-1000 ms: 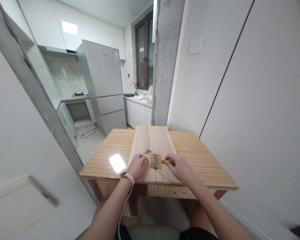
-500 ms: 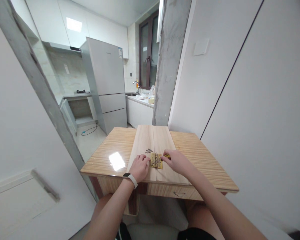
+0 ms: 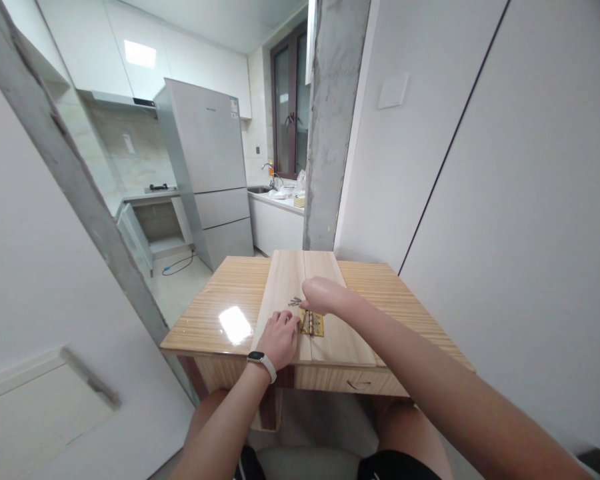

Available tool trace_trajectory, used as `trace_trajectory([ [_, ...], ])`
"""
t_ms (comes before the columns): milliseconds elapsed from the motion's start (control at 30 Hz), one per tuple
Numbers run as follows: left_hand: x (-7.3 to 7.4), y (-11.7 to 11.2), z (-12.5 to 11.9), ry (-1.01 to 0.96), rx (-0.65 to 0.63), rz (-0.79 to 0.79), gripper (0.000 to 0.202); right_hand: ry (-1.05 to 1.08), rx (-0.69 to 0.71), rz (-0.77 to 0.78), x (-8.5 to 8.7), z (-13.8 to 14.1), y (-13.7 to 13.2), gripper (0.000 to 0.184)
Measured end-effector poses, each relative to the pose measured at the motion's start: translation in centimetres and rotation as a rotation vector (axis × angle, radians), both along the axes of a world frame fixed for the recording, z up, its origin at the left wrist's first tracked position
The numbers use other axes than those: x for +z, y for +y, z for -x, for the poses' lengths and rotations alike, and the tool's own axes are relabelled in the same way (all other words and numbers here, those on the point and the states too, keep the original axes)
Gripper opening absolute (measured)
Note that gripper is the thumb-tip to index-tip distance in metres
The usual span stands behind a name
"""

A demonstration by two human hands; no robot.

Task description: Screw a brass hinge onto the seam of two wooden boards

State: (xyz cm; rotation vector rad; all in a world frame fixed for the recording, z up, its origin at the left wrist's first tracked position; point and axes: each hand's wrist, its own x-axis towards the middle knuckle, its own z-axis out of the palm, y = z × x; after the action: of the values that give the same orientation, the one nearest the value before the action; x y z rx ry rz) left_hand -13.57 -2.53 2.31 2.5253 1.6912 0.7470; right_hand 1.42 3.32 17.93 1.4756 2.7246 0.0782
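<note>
A brass hinge (image 3: 318,325) lies unfolded across the seam between two pale wooden boards (image 3: 286,273). My left hand (image 3: 280,337), wearing a wristband, rests on the left board with its fingers bent and their tips against the hinge's left edge. Over the upper end of the hinge is my right hand (image 3: 324,296), wrist turned and fingers curled down. A thin screwdriver shaft (image 3: 305,324) slants below it onto the left leaf; the handle is hidden in the hand. Several screws (image 3: 295,301) lie loose on the left board, just beside my right fingers.
The boards lie across a glossy wood-grain table (image 3: 395,300) with a drawer handle (image 3: 359,385) at the front. A white wall (image 3: 445,200) borders the right side. Beyond the table stand a grey refrigerator (image 3: 207,143) and a sink counter (image 3: 277,220).
My right hand has swung up and left, turning over so the screwdriver goes from lying nearly flat to steeper. My left hand has stayed at the hinge's left edge.
</note>
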Motion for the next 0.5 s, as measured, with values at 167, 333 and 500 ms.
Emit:
trace_trajectory([
  [167,0.0,-0.1,0.0,-0.002,0.003,0.005,0.031,-0.046,0.036,-0.018,0.6,-0.6,-0.4,0.026],
  [333,0.1,-0.2,-0.1,0.027,0.006,0.011,0.030,-0.033,0.122,0.000,0.4,-1.5,0.1,0.022],
  [500,0.2,-0.2,-0.1,0.069,0.026,0.028,0.031,-0.055,0.165,0.072,0.3,-1.4,0.8,0.022],
])
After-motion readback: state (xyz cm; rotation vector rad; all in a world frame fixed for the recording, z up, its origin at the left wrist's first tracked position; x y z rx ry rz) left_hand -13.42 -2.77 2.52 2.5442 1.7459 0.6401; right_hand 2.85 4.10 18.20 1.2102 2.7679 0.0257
